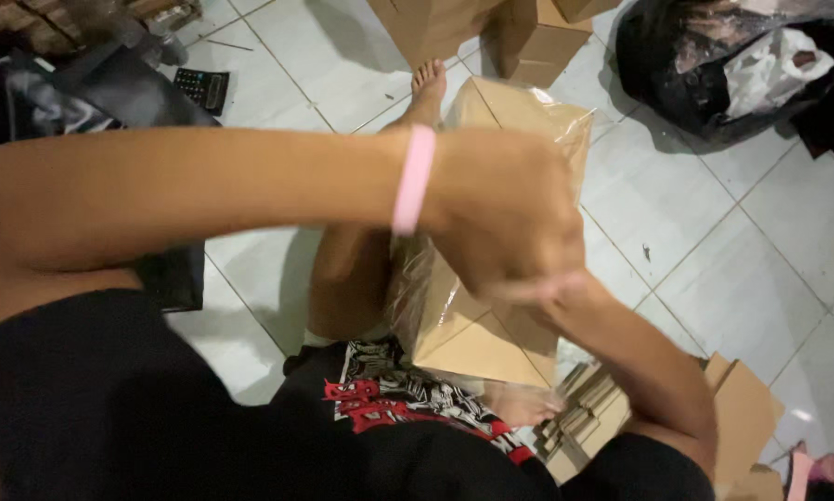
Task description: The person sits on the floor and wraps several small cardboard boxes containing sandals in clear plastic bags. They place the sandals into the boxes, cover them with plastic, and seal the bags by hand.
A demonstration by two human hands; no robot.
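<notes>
Cardboard box (491, 325), centre frame, sheathed in clear plastic wrap (565, 125). Left hand (505, 209) covers right hand (551, 288); grips indiscernible. Keep film taut, flat.

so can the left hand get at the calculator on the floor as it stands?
Probably not right away. The left hand is closed over the plastic-wrapped cardboard box above the lap, while the calculator lies well off on the tile floor, beside dark items. The floor between looks unobstructed, though.
</notes>
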